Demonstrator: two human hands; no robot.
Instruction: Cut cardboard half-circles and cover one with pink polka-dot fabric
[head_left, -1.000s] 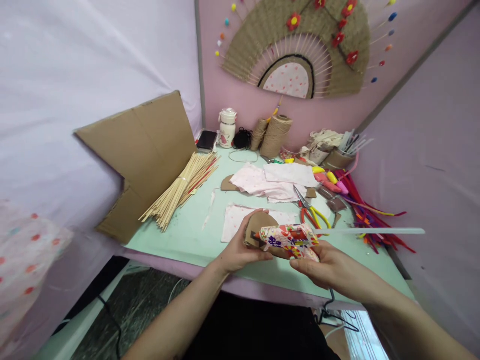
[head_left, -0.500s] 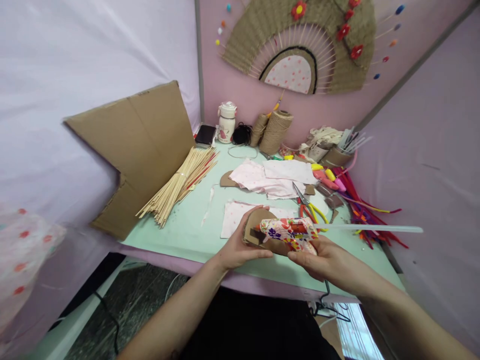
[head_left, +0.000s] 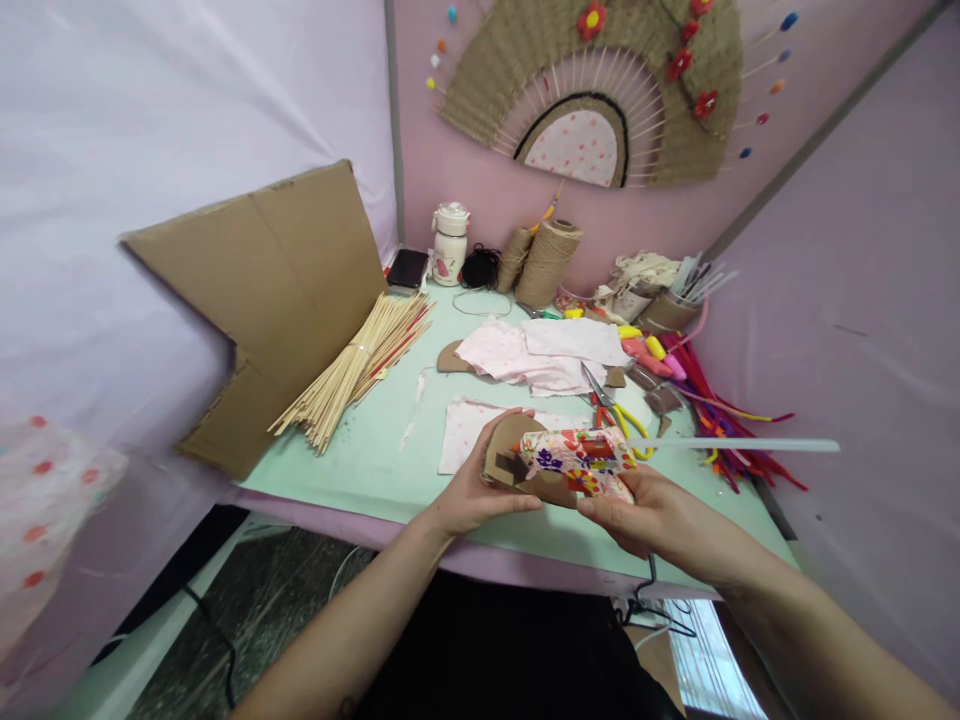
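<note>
My left hand [head_left: 469, 497] is closed round the left side of a rounded cardboard piece [head_left: 499, 462] near the table's front edge. My right hand [head_left: 651, 510] grips a glue gun [head_left: 577, 455] covered in flowered material, and its fingertips reach the cardboard's right side. The gun's orange nozzle points left, over the cardboard. A long translucent glue stick [head_left: 750, 444] juts out from the gun's rear. Pink dotted fabric [head_left: 460, 432] lies flat behind the cardboard. Scissors with yellow handles [head_left: 634, 425] lie just beyond the gun.
Bundled wooden sticks [head_left: 352, 365] and a large cardboard sheet [head_left: 277, 300] are at the left. Twine spools [head_left: 550, 262] and a white bottle [head_left: 450, 245] stand at the back. Pipe cleaners [head_left: 739, 440] lie right. A woven fan [head_left: 480, 80] hangs on the wall.
The whole view has shifted slightly. The glue gun's nozzle has risen a little relative to the cardboard; both hands keep their holds.
</note>
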